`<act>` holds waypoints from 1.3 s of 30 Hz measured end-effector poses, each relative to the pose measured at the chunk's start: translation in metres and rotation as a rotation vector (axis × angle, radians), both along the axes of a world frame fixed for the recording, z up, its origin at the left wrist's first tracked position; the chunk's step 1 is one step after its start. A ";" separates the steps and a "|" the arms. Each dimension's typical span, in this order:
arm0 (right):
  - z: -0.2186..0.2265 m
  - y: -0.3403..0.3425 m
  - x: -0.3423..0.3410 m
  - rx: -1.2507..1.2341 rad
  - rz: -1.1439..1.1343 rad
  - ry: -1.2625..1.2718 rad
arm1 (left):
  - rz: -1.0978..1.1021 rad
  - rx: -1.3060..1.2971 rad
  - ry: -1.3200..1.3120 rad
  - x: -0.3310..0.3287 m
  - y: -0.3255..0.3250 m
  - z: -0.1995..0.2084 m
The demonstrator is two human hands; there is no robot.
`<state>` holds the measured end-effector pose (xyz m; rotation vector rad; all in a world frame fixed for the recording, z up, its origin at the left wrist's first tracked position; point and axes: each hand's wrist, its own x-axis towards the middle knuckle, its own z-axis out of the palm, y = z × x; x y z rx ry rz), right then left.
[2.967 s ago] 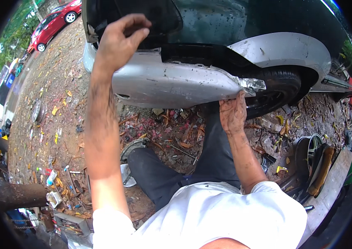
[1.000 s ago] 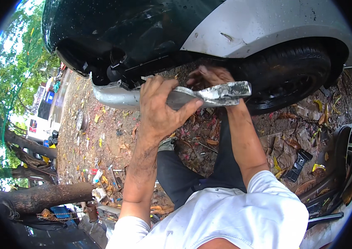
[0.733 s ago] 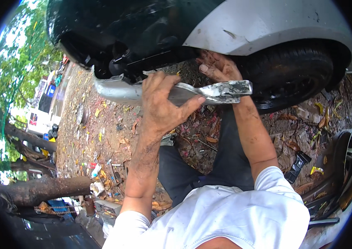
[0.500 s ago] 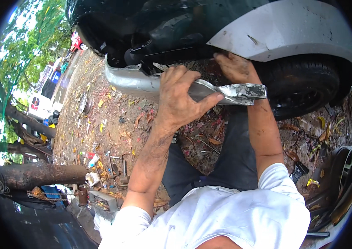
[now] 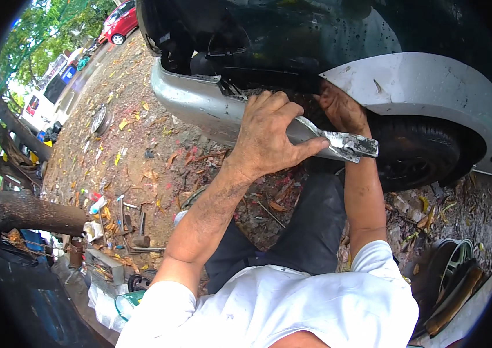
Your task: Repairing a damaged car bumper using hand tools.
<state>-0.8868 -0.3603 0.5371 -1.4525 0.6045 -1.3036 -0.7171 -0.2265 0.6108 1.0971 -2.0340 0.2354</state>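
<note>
A silver car bumper [image 5: 194, 98] hangs partly off the front of a dark green car [image 5: 292, 35]. Its torn, bent end [image 5: 353, 145] shows bare whitish and black patches. My left hand [image 5: 269, 130] is closed round the bumper's upper edge near that end, its thumb along the outer face. My right hand [image 5: 343, 110] reaches up behind the bumper, against the underside of the body, beside the silver fender trim [image 5: 414, 81]. Shadow and the car's edge hide its fingertips, so whether it holds anything cannot be made out.
A black tyre [image 5: 417, 145] sits close to my right forearm. Hammers and other tools [image 5: 136, 232] lie on leaf-strewn dirt at left, near a tree trunk [image 5: 31, 211]. Loose trim parts [image 5: 452, 284] are at lower right. A red car [image 5: 121, 23] stands far off.
The view has shifted, so the car sits lower and further right in it. My left hand keeps its grip on the bumper. My right hand stays behind it, fingers now further under the body.
</note>
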 end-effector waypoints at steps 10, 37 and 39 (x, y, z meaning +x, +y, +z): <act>0.036 0.007 0.014 0.328 0.196 0.121 | -0.004 -0.013 0.001 0.001 0.004 0.000; 0.012 -0.059 0.004 -0.296 0.973 -0.051 | 0.006 0.000 0.015 -0.004 0.007 0.000; 0.015 -0.056 0.004 -0.195 0.970 0.023 | -0.001 0.004 0.019 -0.004 0.006 0.000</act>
